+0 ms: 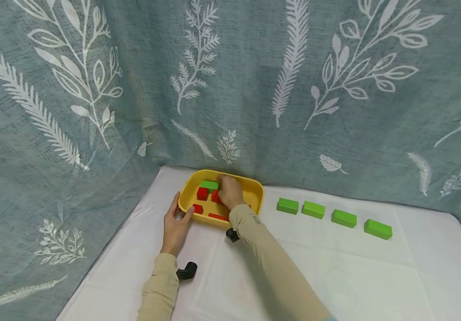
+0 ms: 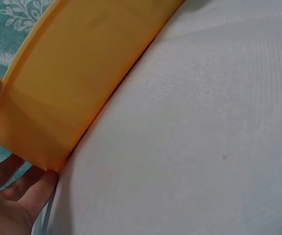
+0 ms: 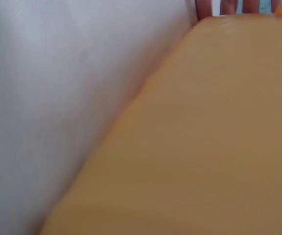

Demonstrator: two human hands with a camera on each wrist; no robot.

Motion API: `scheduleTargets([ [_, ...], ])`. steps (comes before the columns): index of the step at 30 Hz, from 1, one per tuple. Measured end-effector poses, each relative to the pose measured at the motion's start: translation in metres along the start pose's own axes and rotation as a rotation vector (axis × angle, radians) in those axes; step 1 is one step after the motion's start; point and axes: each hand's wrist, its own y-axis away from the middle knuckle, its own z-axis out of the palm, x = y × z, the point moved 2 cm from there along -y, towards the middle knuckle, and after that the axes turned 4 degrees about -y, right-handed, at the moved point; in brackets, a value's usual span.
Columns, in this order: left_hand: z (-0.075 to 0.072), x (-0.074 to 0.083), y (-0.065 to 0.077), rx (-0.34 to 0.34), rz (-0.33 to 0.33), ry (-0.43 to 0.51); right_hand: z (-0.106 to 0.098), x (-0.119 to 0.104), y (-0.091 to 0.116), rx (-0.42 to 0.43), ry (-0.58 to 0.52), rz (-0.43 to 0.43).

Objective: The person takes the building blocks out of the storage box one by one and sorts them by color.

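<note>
A yellow plastic bin (image 1: 250,183) stands at the back of the table. My left hand (image 1: 176,227) grips its left end, thumb at the rim and fingers against the outer wall; the left wrist view has these fingers on the bin wall (image 2: 82,73). Inside lie a green block (image 1: 209,186), a red block (image 1: 202,194) and several more red pieces. My right hand (image 1: 230,191) reaches down into the bin with bent fingers, right beside another red block (image 1: 215,196). Its fingertips are hidden, so I cannot tell whether they hold anything. The bin's outer side (image 3: 194,137) fills the right wrist view.
Several green blocks (image 1: 287,205) stand in a spaced row to the right of the bin on the white tablecloth (image 1: 314,263). A grey-green curtain (image 1: 246,89) with white leaf prints hangs close behind the bin. Black wrist cameras (image 1: 187,271) sit at both sleeves.
</note>
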Motion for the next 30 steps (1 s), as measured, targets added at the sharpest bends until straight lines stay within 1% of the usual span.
scheduleTargets([
  [4, -0.001, -0.002, 0.0, 0.01, 0.002, 0.0, 0.008, 0.003, 0.003, 0.023, -0.038, -0.027],
  [7, 0.001, -0.002, 0.0, 0.001, 0.0, 0.004, 0.009, 0.003, 0.004, 0.028, -0.056, -0.041],
  [10, 0.002, -0.001, 0.0, -0.002, 0.0, 0.008, 0.009, 0.001, 0.004, 0.007, -0.077, -0.031],
  [14, 0.003, -0.001, 0.0, 0.008, 0.004, 0.017, 0.011, -0.001, 0.003, -0.036, -0.074, -0.035],
  [17, 0.006, -0.002, 0.001, 0.005, 0.006, 0.016, 0.01, 0.0, 0.005, -0.017, -0.065, -0.061],
  [22, 0.01, -0.002, 0.001, -0.001, 0.005, 0.015, 0.0, 0.002, 0.009, 0.045, -0.104, -0.087],
  [26, 0.008, -0.002, 0.0, 0.01, -0.013, -0.01, -0.013, 0.002, 0.011, 0.051, -0.116, -0.097],
  [28, 0.006, -0.002, 0.0, 0.017, -0.024, -0.026, -0.02, 0.003, 0.013, 0.058, -0.146, -0.102],
  [30, 0.004, -0.003, -0.001, 0.022, -0.029, -0.033, -0.027, 0.004, 0.016, 0.065, -0.205, -0.1],
])
